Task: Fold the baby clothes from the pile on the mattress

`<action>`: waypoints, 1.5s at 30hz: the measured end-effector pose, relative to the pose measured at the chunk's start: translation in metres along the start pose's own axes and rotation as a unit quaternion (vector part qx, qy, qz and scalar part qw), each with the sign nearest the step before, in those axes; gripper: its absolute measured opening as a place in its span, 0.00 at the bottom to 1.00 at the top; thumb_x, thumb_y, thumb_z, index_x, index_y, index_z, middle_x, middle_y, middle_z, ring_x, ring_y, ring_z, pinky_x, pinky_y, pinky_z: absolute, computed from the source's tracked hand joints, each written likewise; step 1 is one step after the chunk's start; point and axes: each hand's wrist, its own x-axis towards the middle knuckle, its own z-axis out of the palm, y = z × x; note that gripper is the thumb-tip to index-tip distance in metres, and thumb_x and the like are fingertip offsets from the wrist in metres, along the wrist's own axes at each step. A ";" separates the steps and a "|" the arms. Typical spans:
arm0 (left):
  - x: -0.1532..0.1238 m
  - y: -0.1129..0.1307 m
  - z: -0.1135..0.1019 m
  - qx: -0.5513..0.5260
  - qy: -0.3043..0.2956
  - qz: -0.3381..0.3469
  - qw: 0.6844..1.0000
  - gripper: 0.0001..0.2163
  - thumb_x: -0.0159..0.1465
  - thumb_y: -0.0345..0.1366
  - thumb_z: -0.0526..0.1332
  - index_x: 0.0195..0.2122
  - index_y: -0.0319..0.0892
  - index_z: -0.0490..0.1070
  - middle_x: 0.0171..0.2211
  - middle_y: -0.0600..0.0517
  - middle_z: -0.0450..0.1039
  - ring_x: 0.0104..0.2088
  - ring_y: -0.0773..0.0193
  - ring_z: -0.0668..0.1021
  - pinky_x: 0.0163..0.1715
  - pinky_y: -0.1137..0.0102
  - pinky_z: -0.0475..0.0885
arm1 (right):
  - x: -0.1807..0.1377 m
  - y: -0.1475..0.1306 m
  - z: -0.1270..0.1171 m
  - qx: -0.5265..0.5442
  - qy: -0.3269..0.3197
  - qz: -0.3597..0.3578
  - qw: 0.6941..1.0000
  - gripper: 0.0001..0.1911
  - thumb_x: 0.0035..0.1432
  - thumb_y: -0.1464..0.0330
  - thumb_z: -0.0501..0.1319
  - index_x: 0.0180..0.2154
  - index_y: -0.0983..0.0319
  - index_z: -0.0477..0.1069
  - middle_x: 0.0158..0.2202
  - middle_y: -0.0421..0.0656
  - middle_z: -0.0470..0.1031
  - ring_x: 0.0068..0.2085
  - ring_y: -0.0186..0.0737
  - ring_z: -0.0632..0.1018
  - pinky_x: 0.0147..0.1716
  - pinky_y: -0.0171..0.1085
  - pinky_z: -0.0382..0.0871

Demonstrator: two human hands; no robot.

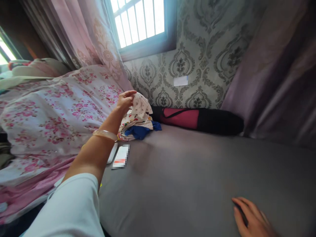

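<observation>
My left hand [125, 99] reaches far forward over the bed and pinches the top of a white dotted cloth [140, 106]. That cloth belongs to a small pile of clothes [137, 126] with a blue piece [138, 131] in it, against the wall. A pale bangle [105, 134] sits on my left wrist. My right hand [251, 217] rests flat on the grey sheet [192, 171] at the lower right, fingers stretched out, with something dark partly under them.
A floral quilt [54, 112] is heaped on the left. A red and black roll [197, 120] lies along the patterned wall. A small white box [120, 157] and a white object [112, 153] lie beside my forearm. Curtains hang at the left and right.
</observation>
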 end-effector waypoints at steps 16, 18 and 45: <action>-0.175 0.027 0.141 -0.067 -0.156 0.220 0.961 0.28 0.51 0.24 0.60 0.54 0.47 0.66 0.51 0.49 0.67 0.44 0.63 0.75 0.40 0.70 0.75 | 0.049 -0.083 -0.091 0.207 -0.162 0.068 0.963 0.18 0.62 0.60 0.51 0.44 0.58 0.76 0.42 0.45 0.80 0.40 0.43 0.80 0.41 0.40 0.73; -0.202 0.023 0.152 -0.006 -0.134 0.249 0.959 0.25 0.52 0.23 0.58 0.52 0.46 0.67 0.51 0.48 0.66 0.44 0.64 0.74 0.40 0.71 0.74 | 0.065 -0.104 -0.097 0.246 -0.093 0.094 0.960 0.17 0.61 0.60 0.53 0.42 0.59 0.76 0.41 0.45 0.80 0.39 0.44 0.80 0.41 0.41 0.73; -0.238 -0.021 0.122 0.338 -0.177 0.142 0.914 0.08 0.57 0.31 0.58 0.36 0.42 0.74 0.36 0.48 0.69 0.34 0.60 0.73 0.37 0.66 0.67 | 0.119 -0.121 -0.090 0.429 -0.006 0.167 0.888 0.16 0.49 0.59 0.61 0.36 0.64 0.70 0.28 0.41 0.74 0.28 0.35 0.73 0.27 0.33 0.65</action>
